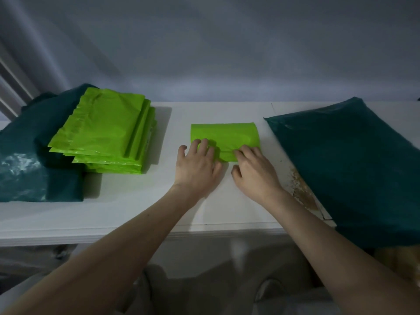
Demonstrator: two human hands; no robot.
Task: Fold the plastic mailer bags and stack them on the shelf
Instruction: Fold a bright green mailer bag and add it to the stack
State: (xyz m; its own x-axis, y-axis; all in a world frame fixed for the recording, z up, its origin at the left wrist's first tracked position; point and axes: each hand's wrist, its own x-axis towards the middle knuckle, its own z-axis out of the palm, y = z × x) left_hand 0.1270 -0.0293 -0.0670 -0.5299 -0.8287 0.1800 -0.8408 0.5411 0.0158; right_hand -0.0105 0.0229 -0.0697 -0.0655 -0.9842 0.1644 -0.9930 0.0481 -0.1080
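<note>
Two hands are working one folded lime-green mailer bag (223, 138) at the middle of the white tabletop (127, 208). The left hand (196, 164) is lying flat, its grip spread, straight fingers pressing the bag's near left edge. The right hand (254, 170) is bending its fingers, its grip pinching the near right fold. To the left, a stack of lime-green mailer bags (106, 130) is resting partly on a dark teal bag (25, 160). Another dark teal bag (354, 160) is lying at the right, overhanging the front edge.
</note>
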